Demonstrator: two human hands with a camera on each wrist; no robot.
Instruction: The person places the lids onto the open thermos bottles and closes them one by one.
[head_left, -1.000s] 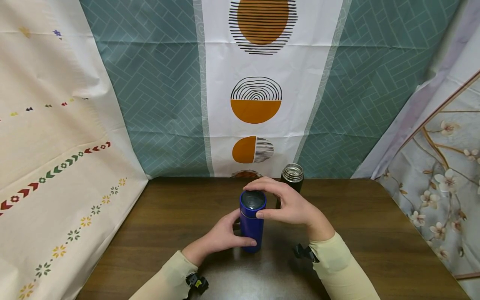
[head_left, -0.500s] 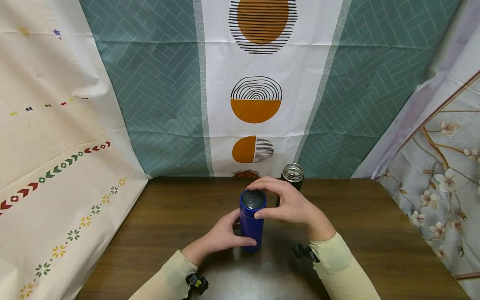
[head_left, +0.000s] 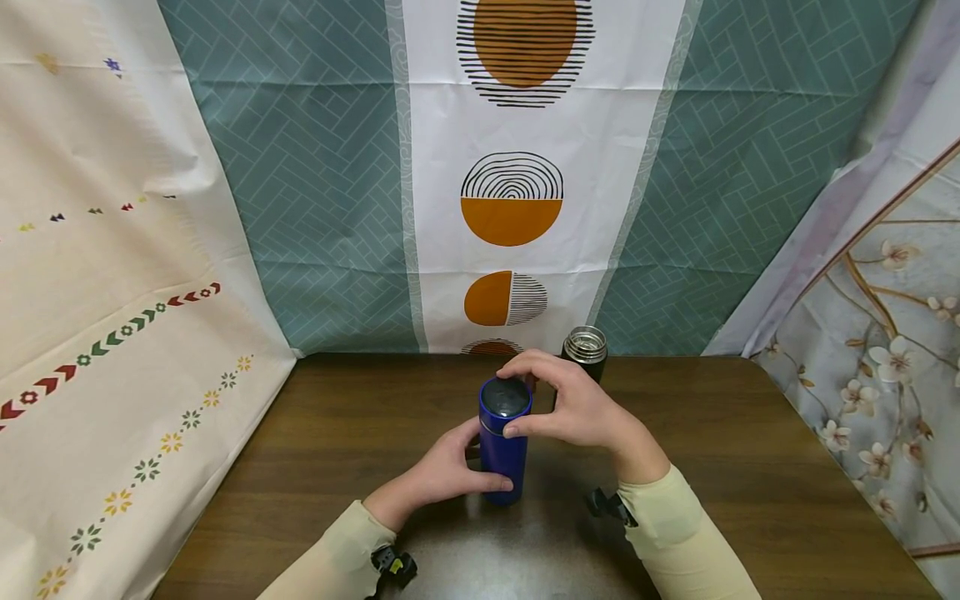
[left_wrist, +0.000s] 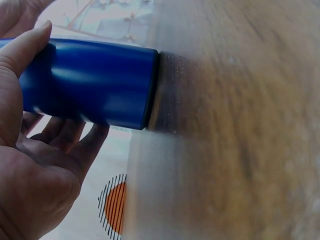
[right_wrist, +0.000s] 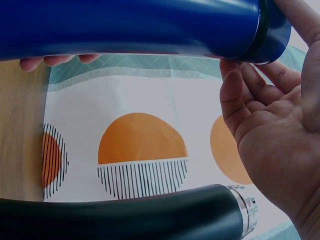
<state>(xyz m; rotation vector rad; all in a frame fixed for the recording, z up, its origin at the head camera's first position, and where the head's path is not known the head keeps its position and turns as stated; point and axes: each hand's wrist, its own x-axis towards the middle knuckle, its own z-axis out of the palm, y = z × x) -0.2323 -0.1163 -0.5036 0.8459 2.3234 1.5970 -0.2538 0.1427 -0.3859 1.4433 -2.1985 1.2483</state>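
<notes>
A blue flask (head_left: 504,462) stands upright on the wooden table, its dark-topped lid (head_left: 506,398) in place. My left hand (head_left: 442,473) grips the flask's body low down, thumb across the front and fingers behind, as the left wrist view also shows. Up at the lid, my right hand (head_left: 577,406) holds the rim between thumb and fingers. Behind the right hand is a black flask (head_left: 586,350) with a bare steel threaded mouth; the hand hides part of its body. In the right wrist view this black flask (right_wrist: 150,215) lies along the bottom edge, apart from the blue flask (right_wrist: 130,27).
The brown wooden table (head_left: 360,392) ends at a hanging cloth (head_left: 322,208) with orange and striped circles. Cream cloth (head_left: 120,350) hangs at the left and flowered cloth (head_left: 892,400) at the right.
My right hand's thumb and fingertips have shifted slightly leftward and round the lid. The lid's top looks slightly turned. My left hand and both flasks stay in place.
</notes>
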